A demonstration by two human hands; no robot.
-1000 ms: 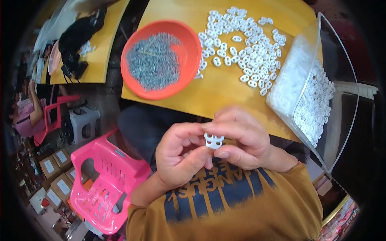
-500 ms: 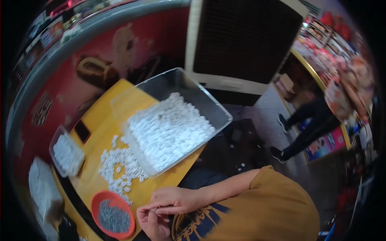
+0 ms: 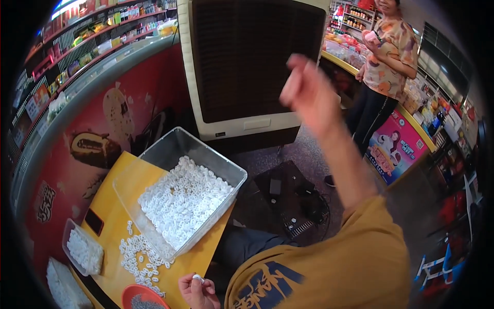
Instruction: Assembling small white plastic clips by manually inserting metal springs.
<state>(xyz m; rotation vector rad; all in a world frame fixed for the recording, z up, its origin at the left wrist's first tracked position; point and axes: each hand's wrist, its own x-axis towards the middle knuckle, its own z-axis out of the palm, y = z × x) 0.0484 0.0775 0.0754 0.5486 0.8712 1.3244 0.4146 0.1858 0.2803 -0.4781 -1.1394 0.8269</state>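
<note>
My left hand (image 3: 197, 294) is closed at the table's near edge, pinching a small white plastic piece (image 3: 197, 278) between thumb and fingers. Raised high in front of the large dark-panelled appliance, my right hand (image 3: 311, 95) is smeared by motion, so its fingers do not show clearly. Close to the left hand, a red-orange bowl (image 3: 126, 295) holds many small grey metal pins (image 3: 146, 303). Loose white oval pieces (image 3: 136, 260) lie scattered on the yellow table (image 3: 116, 188). A big clear plastic bin (image 3: 234, 177) contains a heap of similar white pieces (image 3: 185, 201).
On the table's left are a small clear tub (image 3: 85, 247) of white pieces and a dark phone (image 3: 94, 221). A white bag (image 3: 64, 283) sits beyond. The cream-framed appliance (image 3: 252, 67) stands behind the bin. A person (image 3: 388, 56) stands by a counter at right.
My right hand has left my left hand and swung up and away to the right. The view has shifted; the person at right now stands more fully in sight.
</note>
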